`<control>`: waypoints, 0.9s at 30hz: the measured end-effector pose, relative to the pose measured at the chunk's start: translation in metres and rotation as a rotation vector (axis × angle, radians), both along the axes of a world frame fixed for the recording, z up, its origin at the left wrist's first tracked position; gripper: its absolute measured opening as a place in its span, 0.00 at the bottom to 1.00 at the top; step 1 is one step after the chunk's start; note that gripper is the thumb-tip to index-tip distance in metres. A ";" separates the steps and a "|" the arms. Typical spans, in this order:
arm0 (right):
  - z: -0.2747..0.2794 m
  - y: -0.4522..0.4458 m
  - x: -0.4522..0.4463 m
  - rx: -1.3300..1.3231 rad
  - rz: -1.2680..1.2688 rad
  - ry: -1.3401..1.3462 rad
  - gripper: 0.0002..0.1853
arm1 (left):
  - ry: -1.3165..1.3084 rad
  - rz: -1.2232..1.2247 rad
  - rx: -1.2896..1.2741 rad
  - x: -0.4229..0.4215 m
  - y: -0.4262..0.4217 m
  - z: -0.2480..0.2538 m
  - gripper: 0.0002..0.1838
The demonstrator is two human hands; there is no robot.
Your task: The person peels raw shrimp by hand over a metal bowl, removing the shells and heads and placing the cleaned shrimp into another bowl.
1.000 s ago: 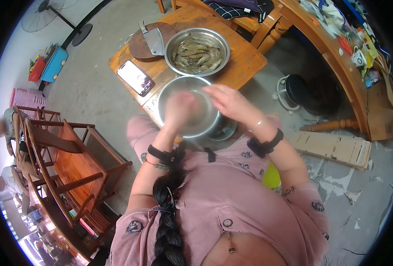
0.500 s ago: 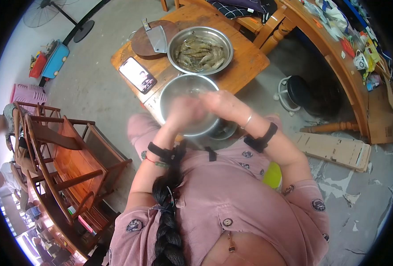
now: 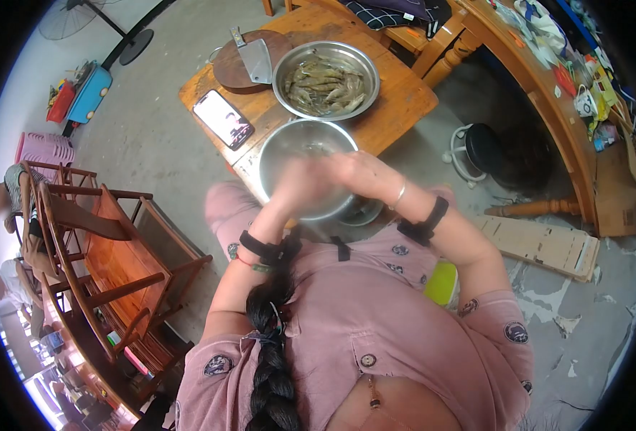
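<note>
My left hand [image 3: 303, 184] is smeared by motion over the near metal bowl [image 3: 278, 147], so its fingers cannot be made out. Against it, on the right, my right hand [image 3: 361, 174] has its fingers bent together over the same bowl. Anything between the fingers is hidden or too small to name. Just beyond sits a second metal bowl [image 3: 374, 85] full of raw shrimp [image 3: 326, 85]. A cleaver [image 3: 257, 62] lies on a round wooden board [image 3: 230, 72]. Left of the near bowl is a phone [image 3: 223, 119] with its screen lit.
A wooden table [image 3: 404, 108] holds the bowls. Another container [image 3: 364, 211] shows partly beneath the near bowl's right side. A black stool [image 3: 481, 149] stands right, by a larger cluttered table [image 3: 555, 108]. Two people appear at far left beside wooden chairs [image 3: 120, 248].
My right hand has moved inward, left and slightly down, to meet my left hand over the near bowl. The view has shifted slightly.
</note>
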State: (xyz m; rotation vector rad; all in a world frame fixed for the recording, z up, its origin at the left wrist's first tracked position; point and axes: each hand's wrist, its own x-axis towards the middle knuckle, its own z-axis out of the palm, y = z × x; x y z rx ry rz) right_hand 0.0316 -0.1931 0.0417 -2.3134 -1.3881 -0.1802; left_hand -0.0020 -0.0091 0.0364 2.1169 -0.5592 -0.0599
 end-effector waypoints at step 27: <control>-0.005 -0.001 0.012 0.123 -0.023 0.331 0.04 | 0.152 -0.002 -0.150 0.005 0.008 -0.022 0.12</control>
